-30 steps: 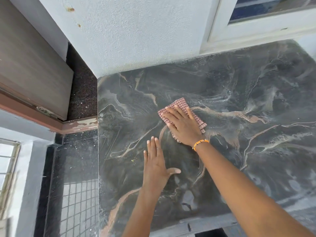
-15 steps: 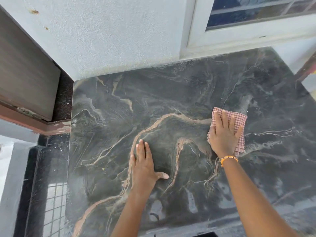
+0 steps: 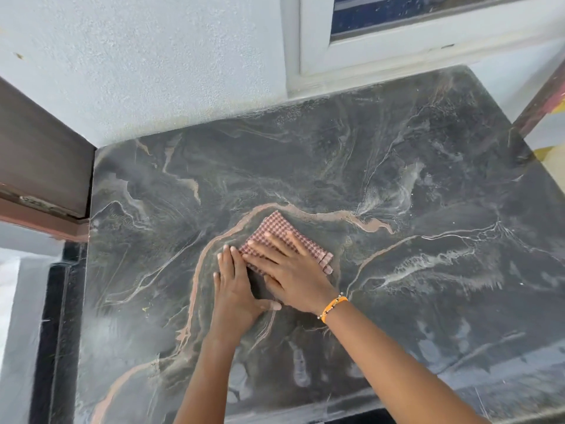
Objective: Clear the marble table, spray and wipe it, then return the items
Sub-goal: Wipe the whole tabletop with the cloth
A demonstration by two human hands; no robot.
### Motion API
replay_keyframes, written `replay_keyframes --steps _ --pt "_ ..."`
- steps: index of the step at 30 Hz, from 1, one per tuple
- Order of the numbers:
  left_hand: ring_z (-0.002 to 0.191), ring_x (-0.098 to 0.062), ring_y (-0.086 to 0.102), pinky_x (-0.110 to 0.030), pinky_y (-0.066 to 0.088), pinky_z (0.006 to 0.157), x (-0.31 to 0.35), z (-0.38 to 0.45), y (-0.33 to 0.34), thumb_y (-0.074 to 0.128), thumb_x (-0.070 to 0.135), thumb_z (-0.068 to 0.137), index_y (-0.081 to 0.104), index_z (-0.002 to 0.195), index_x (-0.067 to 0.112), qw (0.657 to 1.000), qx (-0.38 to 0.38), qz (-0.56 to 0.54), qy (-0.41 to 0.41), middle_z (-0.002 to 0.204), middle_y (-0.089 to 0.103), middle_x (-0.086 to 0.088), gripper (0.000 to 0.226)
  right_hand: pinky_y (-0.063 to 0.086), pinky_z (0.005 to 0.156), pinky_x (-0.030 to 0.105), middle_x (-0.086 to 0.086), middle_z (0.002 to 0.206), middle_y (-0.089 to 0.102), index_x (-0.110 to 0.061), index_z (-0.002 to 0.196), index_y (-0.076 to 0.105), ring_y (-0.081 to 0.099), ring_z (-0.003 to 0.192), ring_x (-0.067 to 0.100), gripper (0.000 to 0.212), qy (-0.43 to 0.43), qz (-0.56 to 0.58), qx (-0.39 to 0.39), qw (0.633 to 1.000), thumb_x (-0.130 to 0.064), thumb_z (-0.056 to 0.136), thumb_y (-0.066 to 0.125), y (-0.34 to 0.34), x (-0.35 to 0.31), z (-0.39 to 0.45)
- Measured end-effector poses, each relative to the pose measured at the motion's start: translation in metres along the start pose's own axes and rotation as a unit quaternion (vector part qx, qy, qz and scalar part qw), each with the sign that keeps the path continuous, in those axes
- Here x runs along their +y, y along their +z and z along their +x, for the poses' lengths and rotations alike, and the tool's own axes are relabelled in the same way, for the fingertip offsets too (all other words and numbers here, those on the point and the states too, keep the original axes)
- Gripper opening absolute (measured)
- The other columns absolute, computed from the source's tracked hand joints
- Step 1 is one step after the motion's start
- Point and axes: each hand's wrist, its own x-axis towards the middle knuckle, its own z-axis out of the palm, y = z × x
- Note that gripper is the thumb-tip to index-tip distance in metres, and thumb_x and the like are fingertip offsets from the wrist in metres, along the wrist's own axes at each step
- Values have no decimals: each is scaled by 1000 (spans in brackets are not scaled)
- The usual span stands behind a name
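The dark marble table (image 3: 412, 270), veined in tan and white, fills the view. A folded red-and-white checked cloth (image 3: 279, 229) lies flat near its middle. My right hand (image 3: 287, 270) presses on the cloth with straight, spread fingers; an orange band circles its wrist. My left hand (image 3: 237, 289) rests flat on the bare marble just left of the cloth, fingers straight, its fingertips touching the cloth's left edge. Streaks and pale smears show on the right half of the table.
A white textured wall (image 3: 153, 71) and a window frame (image 3: 397, 50) border the table's far edge. A brown wooden panel (image 3: 39, 166) stands at the left. Dark tiled floor (image 3: 55, 332) drops off past the left edge. A dark post (image 3: 538, 108) rises at the right.
My right hand has slid the cloth from the table's right side back to the left, up against my left hand. My left hand has stayed flat in place.
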Motion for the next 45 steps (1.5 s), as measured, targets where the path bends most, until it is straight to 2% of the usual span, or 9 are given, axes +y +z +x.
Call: replay_keyframes --steps 6,10,17,21,25,29,39,42,45 --pt "142 -25 -20 -42 -8 115 52 34 8 74 56 60 -15 145 5 999 18 4 41 156 -18 -11 133 -6 118 44 -12 156 17 -38 145 21 11 146 18 52 136 -22 1 990 -37 94 31 -29 114 -27" --pt "143 -26 -19 -43 -6 116 64 54 1 74 53 63 -13 145 4 999 27 7 31 156 -17 -11 129 1 119 46 -10 156 21 -37 145 24 14 146 19 53 280 -12 44 959 -33 93 29 -49 177 -36" --pt "143 -23 -18 -44 -6 116 59 62 7 77 49 63 -12 145 5 999 31 -7 18 156 -19 -8 129 -2 112 60 6 159 12 -19 148 16 9 144 36 60 485 42 115 866 -29 92 36 -33 123 5" --pt "144 -21 -15 -42 -4 116 59 62 8 77 52 58 -8 146 4 999 37 -3 19 156 -16 -9 132 -12 110 59 9 159 5 -16 149 10 1 145 37 64 406 46 91 908 -32 92 34 -21 70 54" --pt "145 -20 -10 -42 0 117 59 61 7 79 51 58 -6 148 9 999 45 -7 25 157 -11 -7 130 -5 114 56 -1 159 9 -25 149 13 4 146 30 60 159 24 22 987 -32 93 35 -21 55 109" --pt "144 -23 -14 -39 -3 117 58 67 3 68 61 64 -8 146 4 999 47 24 13 157 -14 -9 125 3 116 52 -8 158 15 -32 148 16 10 146 22 55 11 -18 -25 999 -31 95 34 -33 97 143" --pt "144 -24 -15 -43 -2 117 62 123 -25 68 60 64 -10 146 5 999 30 35 -23 156 -17 -6 126 3 116 53 -7 159 11 -30 148 15 8 146 25 57 359 -2 76 930 -27 94 33 -63 232 103" --pt "144 -24 -15 -43 -1 117 62 124 -24 67 61 63 -11 146 5 998 29 41 -23 156 -18 -7 127 -1 114 57 -1 159 9 -24 149 13 5 146 31 58 483 20 106 869 -26 94 33 -57 210 97" --pt "144 -26 -16 -44 -1 116 62 124 -25 64 61 65 -12 145 4 998 27 48 -19 155 -20 -8 125 -5 112 60 3 160 3 -22 150 7 2 145 34 61 472 21 95 876 -28 95 32 -44 163 121"
